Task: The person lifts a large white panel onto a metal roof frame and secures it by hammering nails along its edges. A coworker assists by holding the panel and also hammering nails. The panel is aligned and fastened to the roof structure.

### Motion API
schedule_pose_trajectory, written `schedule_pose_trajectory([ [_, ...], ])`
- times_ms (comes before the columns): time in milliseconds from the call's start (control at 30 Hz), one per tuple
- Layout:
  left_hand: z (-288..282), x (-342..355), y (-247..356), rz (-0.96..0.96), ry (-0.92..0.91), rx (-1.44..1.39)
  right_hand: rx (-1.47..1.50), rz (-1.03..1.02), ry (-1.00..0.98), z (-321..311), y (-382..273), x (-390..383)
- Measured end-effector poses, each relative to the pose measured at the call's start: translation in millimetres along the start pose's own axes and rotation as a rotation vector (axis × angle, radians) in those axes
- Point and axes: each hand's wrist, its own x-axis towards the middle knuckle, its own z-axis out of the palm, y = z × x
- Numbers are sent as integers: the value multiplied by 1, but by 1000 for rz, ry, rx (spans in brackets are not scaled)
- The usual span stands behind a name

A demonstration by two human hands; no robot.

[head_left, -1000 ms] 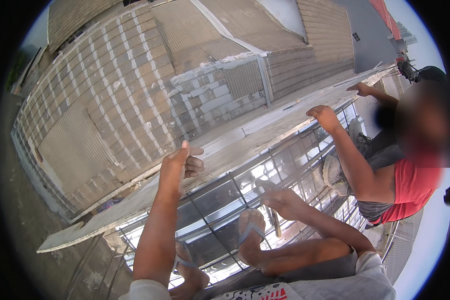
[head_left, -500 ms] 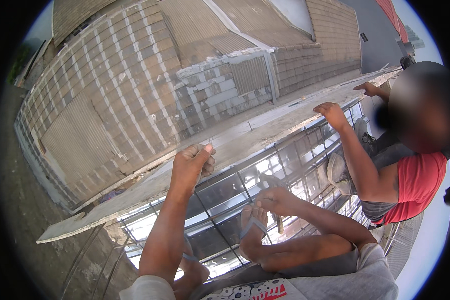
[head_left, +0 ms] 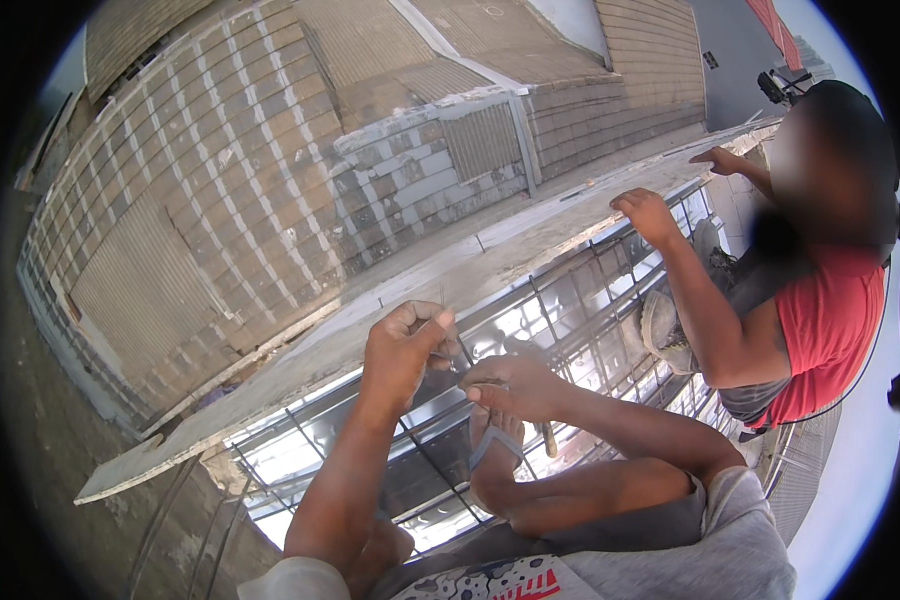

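My left hand is closed in a pinch over the inner edge of a long pale plank, with a thin nail poking up from the fingertips. Just right of it, my right hand is curled with thumb and fingers together, its fingertips close to the left ones. A hammer handle shows below the right hand; the hammer's head is mostly hidden. Another nail stands upright in the plank farther along. My sandalled foot rests on the bars beneath my right hand.
A co-worker in a red shirt crouches at the right, both hands on the plank's far end. Below the plank runs a grid of dark steel bars with bright gaps and a drop beneath. Tiled roofs lie beyond, and a lower ground surface is at left.
My right hand has moved left and up, close to my left hand, and the hammer has shifted with it. My left hand has moved slightly right. The view has tilted a little.
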Motion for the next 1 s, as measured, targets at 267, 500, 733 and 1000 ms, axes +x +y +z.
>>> schedule_pose_trajectory([
  [267, 5, -13, 7, -19, -9, 19, 313, 109, -62, -5, -52, -14],
  [500, 6, -27, 26, -66, -134, -25, 142, -60, -53, -17, -40, -21],
  [733, -39, -8, 13, 250, 413, 655, -414, 508, 339, 0, 59, -65],
  [1000, -46, 7, -2, 204, 481, 743, -506, 744, 227, 55, 119, -90],
])
